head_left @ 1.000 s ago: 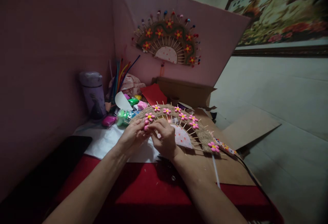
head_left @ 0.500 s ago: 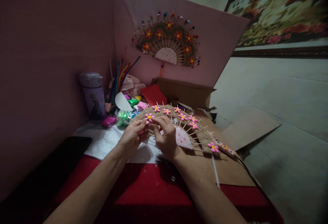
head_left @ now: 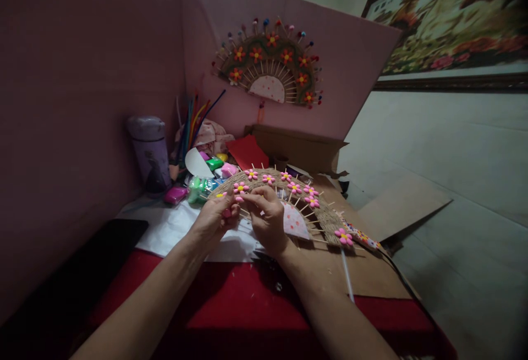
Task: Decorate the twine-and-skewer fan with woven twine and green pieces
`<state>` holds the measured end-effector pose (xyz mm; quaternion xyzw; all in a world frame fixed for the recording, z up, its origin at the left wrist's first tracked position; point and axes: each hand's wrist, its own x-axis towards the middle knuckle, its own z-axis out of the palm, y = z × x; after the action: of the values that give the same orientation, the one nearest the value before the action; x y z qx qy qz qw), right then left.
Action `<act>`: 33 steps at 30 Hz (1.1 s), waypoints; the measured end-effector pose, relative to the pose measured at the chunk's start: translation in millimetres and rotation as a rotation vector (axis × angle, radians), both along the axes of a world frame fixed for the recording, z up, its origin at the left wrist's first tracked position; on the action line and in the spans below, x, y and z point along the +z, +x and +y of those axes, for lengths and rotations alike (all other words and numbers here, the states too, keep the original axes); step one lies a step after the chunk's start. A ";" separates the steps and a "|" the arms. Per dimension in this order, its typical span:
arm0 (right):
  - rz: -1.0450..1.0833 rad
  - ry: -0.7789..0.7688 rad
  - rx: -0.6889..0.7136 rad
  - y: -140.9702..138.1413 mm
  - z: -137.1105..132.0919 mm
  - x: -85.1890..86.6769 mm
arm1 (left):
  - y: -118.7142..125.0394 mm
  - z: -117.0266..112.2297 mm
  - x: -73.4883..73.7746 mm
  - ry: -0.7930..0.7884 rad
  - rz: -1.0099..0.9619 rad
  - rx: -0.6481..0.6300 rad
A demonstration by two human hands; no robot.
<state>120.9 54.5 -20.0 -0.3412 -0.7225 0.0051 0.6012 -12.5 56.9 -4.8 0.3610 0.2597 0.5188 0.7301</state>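
Note:
My left hand [head_left: 215, 218] is closed, with bits of pink modelling clay [head_left: 226, 213] showing among its fingers. My right hand [head_left: 266, 218] pinches at a small pink piece where the two hands' fingertips meet. Right behind them lies a half-round fan [head_left: 330, 222] of brown twine wound over thin sticks. Pink clay flowers with yellow centres [head_left: 294, 187] dot its band. A pale spotted half-circle [head_left: 294, 221] fills the fan's middle, and my right hand covers part of it.
Clay packets [head_left: 176, 195] and a purple tumbler [head_left: 150, 154] stand at the left. A glue gun [head_left: 361, 236] with a black cord lies right of the fan. Scissors [head_left: 266, 261] sit below my right hand. A finished fan [head_left: 268, 66] hangs on the pink board.
My fingertips have drawn slightly down from the flower on the fan's left side, which now shows more. A pink piece now shows between the hands, and a yellow spot beside my left thumb.

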 end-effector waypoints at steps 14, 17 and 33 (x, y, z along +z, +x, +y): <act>0.064 -0.047 0.119 1.7 -0.8 5.6 | -2.4 -2.5 1.2 0.014 0.015 -0.076; 0.071 -0.068 0.115 1.4 -1.5 6.4 | -2.7 -2.9 2.3 0.034 0.015 -0.093; 0.091 -0.029 0.185 2.6 1.8 2.8 | -4.5 -2.6 3.2 0.052 0.033 -0.129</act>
<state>123.6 56.3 -17.2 -0.2810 -0.7229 0.0864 0.6253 -17.0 54.4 -1.6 0.4044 0.2345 0.4710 0.7481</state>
